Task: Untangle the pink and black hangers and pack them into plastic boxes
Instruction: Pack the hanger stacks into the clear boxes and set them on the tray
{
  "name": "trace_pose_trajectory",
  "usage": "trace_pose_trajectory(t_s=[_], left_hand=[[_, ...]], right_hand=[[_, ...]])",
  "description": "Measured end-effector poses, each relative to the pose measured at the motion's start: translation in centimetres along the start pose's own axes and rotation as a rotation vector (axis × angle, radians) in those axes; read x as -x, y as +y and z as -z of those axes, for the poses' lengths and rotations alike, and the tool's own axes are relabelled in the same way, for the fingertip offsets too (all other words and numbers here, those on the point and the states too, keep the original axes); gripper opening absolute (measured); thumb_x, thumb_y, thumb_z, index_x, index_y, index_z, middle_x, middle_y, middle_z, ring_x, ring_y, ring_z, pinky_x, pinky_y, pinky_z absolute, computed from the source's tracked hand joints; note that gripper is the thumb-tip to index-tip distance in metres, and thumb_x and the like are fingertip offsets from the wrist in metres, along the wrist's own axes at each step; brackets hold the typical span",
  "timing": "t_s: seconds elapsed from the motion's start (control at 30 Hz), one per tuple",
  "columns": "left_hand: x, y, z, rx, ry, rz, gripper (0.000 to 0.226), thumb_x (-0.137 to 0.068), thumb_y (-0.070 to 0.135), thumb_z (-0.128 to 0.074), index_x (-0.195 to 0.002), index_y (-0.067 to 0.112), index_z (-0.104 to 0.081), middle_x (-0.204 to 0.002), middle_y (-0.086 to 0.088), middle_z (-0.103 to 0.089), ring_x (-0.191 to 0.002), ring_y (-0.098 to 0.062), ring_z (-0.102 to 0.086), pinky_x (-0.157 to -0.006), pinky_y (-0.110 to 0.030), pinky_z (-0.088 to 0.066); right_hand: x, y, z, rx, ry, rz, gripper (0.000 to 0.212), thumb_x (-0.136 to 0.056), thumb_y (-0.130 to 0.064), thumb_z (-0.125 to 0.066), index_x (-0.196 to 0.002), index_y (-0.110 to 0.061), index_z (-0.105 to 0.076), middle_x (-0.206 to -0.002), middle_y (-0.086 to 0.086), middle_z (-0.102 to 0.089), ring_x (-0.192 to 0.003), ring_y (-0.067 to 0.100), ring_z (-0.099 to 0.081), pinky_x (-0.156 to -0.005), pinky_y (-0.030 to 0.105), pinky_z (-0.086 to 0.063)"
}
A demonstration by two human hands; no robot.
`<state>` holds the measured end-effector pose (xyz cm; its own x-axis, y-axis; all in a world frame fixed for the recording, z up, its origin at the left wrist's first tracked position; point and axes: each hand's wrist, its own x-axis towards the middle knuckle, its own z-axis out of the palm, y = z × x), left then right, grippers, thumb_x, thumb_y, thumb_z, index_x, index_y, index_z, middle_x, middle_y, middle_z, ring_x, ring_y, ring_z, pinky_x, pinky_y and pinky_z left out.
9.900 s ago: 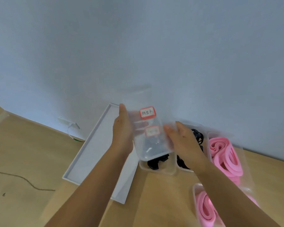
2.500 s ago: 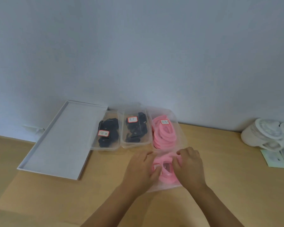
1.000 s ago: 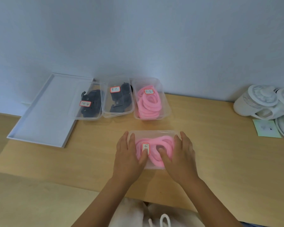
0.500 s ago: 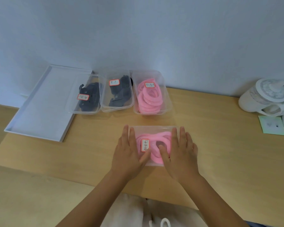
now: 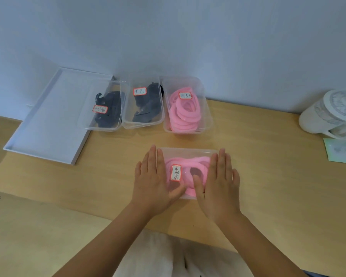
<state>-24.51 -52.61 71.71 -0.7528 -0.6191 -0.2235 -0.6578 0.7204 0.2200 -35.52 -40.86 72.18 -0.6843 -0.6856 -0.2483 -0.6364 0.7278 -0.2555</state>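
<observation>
A lidded clear plastic box full of pink hangers lies near the table's front edge, a red-rimmed label on its lid. My left hand lies flat on the box's left part and my right hand flat on its right part, fingers straight, both thumbs pressing the lid. Along the wall stand three more lidded boxes: two with black hangers and one with pink hangers.
A shallow white tray lies at the back left, partly over the table's edge. White round appliances and a pale green card sit at the far right. The wooden table ends just before my lap.
Ten seconds ago I held a clear box up in both hands. Since then my hands have stayed flat on the near pink box, the fingers now spread slightly wider over its ends.
</observation>
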Motion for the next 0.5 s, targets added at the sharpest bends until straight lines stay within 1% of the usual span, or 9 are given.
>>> trace_pose_trajectory(t_s=[0.1, 0.13, 0.17, 0.2, 0.23, 0.27, 0.4, 0.43, 0.5], left_hand=[[0.2, 0.0, 0.3, -0.066, -0.076, 0.009, 0.114, -0.077, 0.083, -0.011, -0.136, -0.009, -0.039, -0.143, -0.029, -0.038, -0.124, -0.04, -0.05, -0.093, -0.057, -0.043], [0.1, 0.1, 0.5, -0.072, -0.072, 0.012, 0.118, -0.074, 0.086, -0.007, -0.137, -0.009, -0.038, -0.144, -0.029, -0.037, -0.125, -0.04, -0.049, -0.094, -0.058, -0.042], [0.0, 0.2, 0.8, -0.093, -0.082, 0.015, 0.124, -0.07, 0.088, -0.002, -0.141, -0.009, -0.031, -0.148, -0.028, -0.03, -0.13, -0.039, -0.043, -0.099, -0.058, -0.037], [-0.2, 0.3, 1.3, -0.131, -0.102, 0.014, 0.13, -0.062, 0.09, 0.004, -0.146, -0.007, -0.017, -0.153, -0.026, -0.017, -0.138, -0.037, -0.031, -0.106, -0.058, -0.028], [-0.3, 0.1, 1.6, -0.159, -0.145, 0.012, 0.136, -0.053, 0.092, 0.01, -0.148, -0.004, -0.001, -0.156, -0.023, -0.001, -0.144, -0.033, -0.015, -0.112, -0.055, -0.016], [-0.4, 0.0, 1.9, -0.167, -0.189, 0.02, 0.139, -0.043, 0.093, 0.015, -0.147, -0.001, 0.012, -0.157, -0.019, 0.012, -0.146, -0.03, -0.002, -0.114, -0.053, -0.006], [-0.4, -0.1, 1.7, -0.187, -0.202, -0.002, 0.144, -0.03, 0.091, 0.025, -0.14, -0.002, 0.026, -0.154, -0.019, 0.022, -0.145, -0.03, 0.014, -0.114, -0.053, 0.002], [-0.5, -0.2, 1.5, -0.183, -0.159, -0.023, 0.142, -0.036, 0.092, 0.025, -0.14, -0.004, 0.022, -0.155, -0.022, 0.017, -0.144, -0.031, 0.014, -0.114, -0.055, -0.001], [-0.6, -0.6, 0.8, -0.191, -0.039, -0.121, 0.132, -0.059, 0.092, 0.009, -0.146, -0.006, -0.007, -0.154, -0.027, -0.011, -0.144, -0.033, -0.004, -0.111, -0.06, -0.012]], right_hand=[[-0.1, 0.2, 0.5, 0.071, -0.094, 0.014, 0.086, -0.065, -0.057, 0.022, -0.135, -0.007, 0.027, -0.147, 0.007, 0.032, -0.144, 0.023, 0.015, -0.116, 0.042, 0.003], [-0.3, 0.2, 0.8, 0.112, -0.079, 0.007, 0.09, -0.069, -0.057, 0.019, -0.141, -0.003, 0.017, -0.154, 0.013, 0.018, -0.146, 0.027, 0.003, -0.116, 0.043, -0.003], [-0.5, 0.2, 0.9, 0.164, -0.041, 0.007, 0.091, -0.077, -0.058, 0.011, -0.147, -0.001, -0.003, -0.155, 0.021, -0.007, -0.143, 0.033, -0.017, -0.115, 0.047, -0.014], [-0.8, 0.2, 0.9, 0.19, 0.006, 0.01, 0.085, -0.084, -0.056, -0.002, -0.145, -0.002, -0.026, -0.146, 0.026, -0.033, -0.132, 0.037, -0.039, -0.109, 0.051, -0.026], [-1.0, 0.1, 0.8, 0.183, 0.007, 0.012, 0.075, -0.087, -0.054, -0.016, -0.138, -0.005, -0.04, -0.133, 0.027, -0.049, -0.119, 0.04, -0.052, -0.102, 0.053, -0.034], [-1.1, 0.1, 0.8, 0.183, 0.013, 0.016, 0.069, -0.085, -0.052, -0.024, -0.135, -0.007, -0.044, -0.125, 0.028, -0.055, -0.112, 0.04, -0.057, -0.097, 0.054, -0.038], [-1.3, 0.4, 0.0, 0.195, 0.051, 0.072, 0.073, -0.088, -0.052, -0.023, -0.137, -0.002, -0.042, -0.137, 0.026, -0.046, -0.126, 0.04, -0.045, -0.102, 0.053, -0.035], [-1.3, 0.6, -0.3, 0.202, 0.077, 0.092, 0.073, -0.092, -0.052, -0.019, -0.137, 0.001, -0.041, -0.14, 0.024, -0.043, -0.13, 0.038, -0.041, -0.103, 0.05, -0.032], [-1.4, 0.8, -0.5, 0.194, 0.09, 0.138, 0.077, -0.095, -0.054, -0.009, -0.137, 0.003, -0.039, -0.145, 0.023, -0.037, -0.134, 0.034, -0.035, -0.105, 0.047, -0.027]])
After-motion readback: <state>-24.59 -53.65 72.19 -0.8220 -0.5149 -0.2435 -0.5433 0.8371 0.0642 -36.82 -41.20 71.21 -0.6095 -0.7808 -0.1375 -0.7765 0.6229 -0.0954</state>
